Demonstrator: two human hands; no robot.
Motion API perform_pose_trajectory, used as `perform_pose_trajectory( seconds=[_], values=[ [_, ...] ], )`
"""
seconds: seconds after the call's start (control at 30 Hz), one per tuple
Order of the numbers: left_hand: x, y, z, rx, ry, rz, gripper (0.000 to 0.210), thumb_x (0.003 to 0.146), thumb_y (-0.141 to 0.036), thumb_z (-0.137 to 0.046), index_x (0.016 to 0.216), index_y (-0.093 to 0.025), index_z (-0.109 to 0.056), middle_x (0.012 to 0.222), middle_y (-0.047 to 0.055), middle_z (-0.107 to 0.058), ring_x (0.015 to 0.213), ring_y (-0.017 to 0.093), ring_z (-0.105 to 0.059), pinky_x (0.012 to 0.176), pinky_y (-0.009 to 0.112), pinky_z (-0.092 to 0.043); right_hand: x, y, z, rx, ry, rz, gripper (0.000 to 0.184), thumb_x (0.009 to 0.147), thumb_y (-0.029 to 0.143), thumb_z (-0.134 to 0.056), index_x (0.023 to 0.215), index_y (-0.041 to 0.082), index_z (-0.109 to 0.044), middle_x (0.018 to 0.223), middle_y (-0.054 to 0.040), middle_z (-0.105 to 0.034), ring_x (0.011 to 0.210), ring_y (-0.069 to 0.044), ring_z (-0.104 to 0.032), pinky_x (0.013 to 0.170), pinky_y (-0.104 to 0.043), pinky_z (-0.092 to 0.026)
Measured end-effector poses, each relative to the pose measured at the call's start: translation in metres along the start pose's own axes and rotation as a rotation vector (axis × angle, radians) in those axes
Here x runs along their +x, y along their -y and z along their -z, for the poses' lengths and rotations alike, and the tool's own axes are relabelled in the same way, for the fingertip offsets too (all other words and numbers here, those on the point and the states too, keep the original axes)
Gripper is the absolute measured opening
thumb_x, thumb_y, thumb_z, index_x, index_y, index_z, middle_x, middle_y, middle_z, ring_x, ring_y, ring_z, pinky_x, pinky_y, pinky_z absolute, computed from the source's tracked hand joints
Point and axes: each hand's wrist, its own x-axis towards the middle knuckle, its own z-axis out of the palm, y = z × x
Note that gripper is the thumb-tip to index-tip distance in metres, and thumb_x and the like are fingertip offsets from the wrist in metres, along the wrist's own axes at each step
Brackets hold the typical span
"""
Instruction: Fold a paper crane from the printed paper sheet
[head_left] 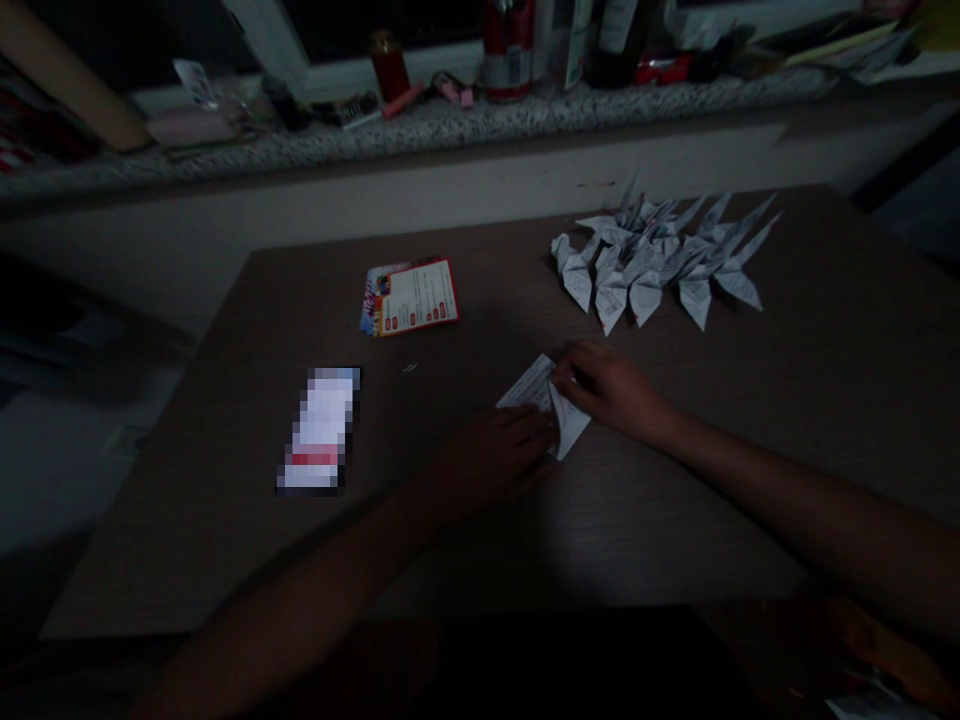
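Note:
A small sheet of printed paper [574, 425], partly folded, lies on the table in front of me, with one flap lifted. My left hand [499, 450] rests across its lower left part, fingers stretched out and lying flat over it. At the upper right edge, my right hand [604, 385] has its thumb and fingertips closed in a pinch on the paper. Beyond it, at the back right, stand several folded paper cranes [645, 270] of similar printed paper, crowded together with wings and points upward.
A phone [319, 430] with a lit, blurred screen lies on the table [225, 540] at the left. Printed cards [416, 298] are stacked farther back. Behind the table, a granite windowsill [450, 130] carries a red can [508, 50], a jar [390, 68] and bottles.

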Motion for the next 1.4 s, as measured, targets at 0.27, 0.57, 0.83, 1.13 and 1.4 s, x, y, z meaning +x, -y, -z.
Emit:
perform_pose_trajectory(
  seconds=[0.27, 0.57, 0.83, 1.13, 1.4],
  values=[
    [-0.0018, 0.0035, -0.0036, -0.026, -0.02, 0.048, 0.043, 0.109, -0.038, -0.045, 0.146, -0.017, -0.052, 0.146, 0.013, -0.062, 0.136, 0.025, -0.058, 0.111, 0.041, -0.05, -0.0001, -0.0018, -0.0012, -0.047, -0.02, 0.015, 0.009, 0.094, 0.022, -0.063, 0.086, 0.023, -0.058, 0.086, -0.0057, -0.065, 0.085, -0.025, -0.06, 0.081, -0.039, -0.045],
    [-0.0045, 0.0003, -0.0077, 0.051, -0.033, 0.009, 0.044, 0.108, -0.04, -0.049, 0.142, -0.014, -0.058, 0.144, 0.014, -0.063, 0.14, 0.029, -0.054, 0.11, 0.043, -0.05, -0.0002, -0.0042, 0.0003, 0.009, -0.027, 0.019, 0.013, 0.097, 0.028, -0.065, 0.086, 0.023, -0.058, 0.087, -0.005, -0.063, 0.087, -0.024, -0.061, 0.078, -0.038, -0.047],
    [-0.006, -0.001, -0.0069, 0.042, 0.012, 0.028, 0.047, 0.107, -0.041, -0.05, 0.145, -0.014, -0.055, 0.149, 0.012, -0.059, 0.144, 0.03, -0.049, 0.114, 0.044, -0.048, -0.0002, -0.0046, 0.003, 0.046, -0.008, 0.008, 0.011, 0.096, 0.026, -0.066, 0.088, 0.023, -0.059, 0.088, -0.0046, -0.063, 0.086, -0.023, -0.062, 0.076, -0.037, -0.048],
    [-0.0054, -0.0017, -0.0073, 0.004, 0.026, 0.039, 0.049, 0.107, -0.04, -0.052, 0.148, -0.013, -0.051, 0.148, 0.015, -0.059, 0.146, 0.029, -0.048, 0.113, 0.044, -0.049, 0.0012, -0.0019, -0.0002, -0.041, -0.007, -0.01, 0.015, 0.096, 0.026, -0.063, 0.085, 0.024, -0.054, 0.087, -0.0059, -0.061, 0.086, -0.025, -0.061, 0.078, -0.04, -0.048],
    [-0.0063, -0.0022, -0.0077, 0.033, 0.019, 0.028, 0.048, 0.108, -0.041, -0.047, 0.148, -0.015, -0.051, 0.15, 0.013, -0.058, 0.146, 0.03, -0.047, 0.113, 0.044, -0.048, 0.0011, -0.0007, -0.0016, -0.062, -0.002, -0.026, 0.014, 0.096, 0.024, -0.062, 0.085, 0.024, -0.053, 0.088, -0.0064, -0.061, 0.088, -0.026, -0.06, 0.078, -0.04, -0.047]
  ],
)
